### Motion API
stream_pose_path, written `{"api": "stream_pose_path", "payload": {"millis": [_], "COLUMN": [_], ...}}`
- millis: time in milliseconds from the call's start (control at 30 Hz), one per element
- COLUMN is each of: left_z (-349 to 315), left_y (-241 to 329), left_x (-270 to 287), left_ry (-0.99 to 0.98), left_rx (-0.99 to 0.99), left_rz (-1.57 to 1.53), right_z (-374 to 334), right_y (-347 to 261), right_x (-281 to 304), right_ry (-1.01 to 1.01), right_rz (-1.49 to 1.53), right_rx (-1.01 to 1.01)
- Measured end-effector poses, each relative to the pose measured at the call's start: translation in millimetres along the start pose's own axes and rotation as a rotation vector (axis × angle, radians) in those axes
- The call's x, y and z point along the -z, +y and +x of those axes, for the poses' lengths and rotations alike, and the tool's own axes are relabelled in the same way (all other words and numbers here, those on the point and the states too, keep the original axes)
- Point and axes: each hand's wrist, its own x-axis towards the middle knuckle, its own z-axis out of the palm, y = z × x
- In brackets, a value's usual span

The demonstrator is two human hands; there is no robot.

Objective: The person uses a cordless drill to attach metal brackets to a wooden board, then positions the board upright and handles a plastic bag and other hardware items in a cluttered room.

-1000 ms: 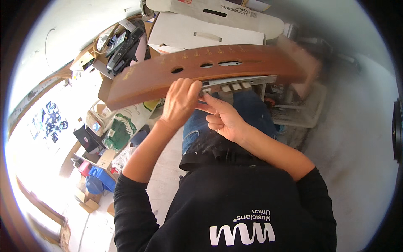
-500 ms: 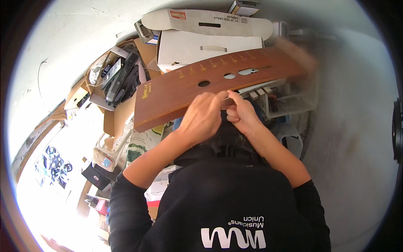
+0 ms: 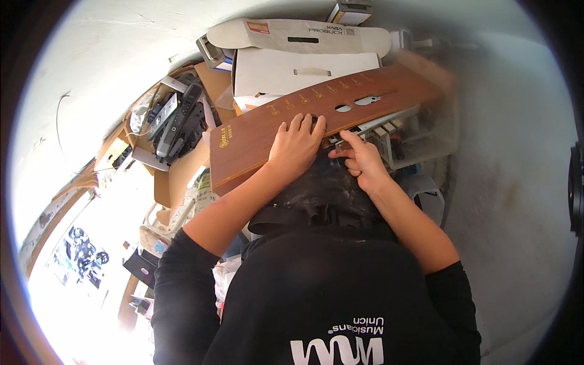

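Observation:
A long reddish-brown wooden board (image 3: 255, 137) with gold markings and cut-out holes lies across in front of me. My left hand (image 3: 297, 141) rests on its top face, fingers stretched out and slightly apart, partly covering one round hole. Just right of it, at the board's near edge, my right hand (image 3: 364, 159) is closed, thumb and fingers pinching a small shiny metal piece (image 3: 344, 146). Most of that piece is hidden by the fingers, and its exact kind cannot be made out.
Behind the board stands a white box (image 3: 274, 67) with a long pale flat case (image 3: 340, 41) on top. At the left, an open cardboard box (image 3: 173, 176) holds black devices (image 3: 179, 125). A translucent plastic bin (image 3: 435, 146) sits below the board's right end, beside a grey wall.
My hands have parted: the left has opened and laid its fingers on the board, while the right has moved slightly right. The board's left end has shifted slightly right in view.

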Motion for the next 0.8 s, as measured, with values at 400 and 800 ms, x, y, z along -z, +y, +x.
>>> {"api": "stream_pose_path", "payload": {"millis": [400,800], "left_z": [3.4,4.5], "left_y": [3.7,-2.8], "left_x": [-6.8,-7.3], "left_ry": [-0.006,0.019], "left_rx": [0.071,0.099], "left_rz": [0.004,-0.074], "right_z": [7.1,-30.6], "right_y": [7.9,7.4], "right_x": [1.8,17.4], "right_ry": [0.101,0.006], "right_rz": [0.075,0.195], "right_rx": [-0.032,-0.002]}}
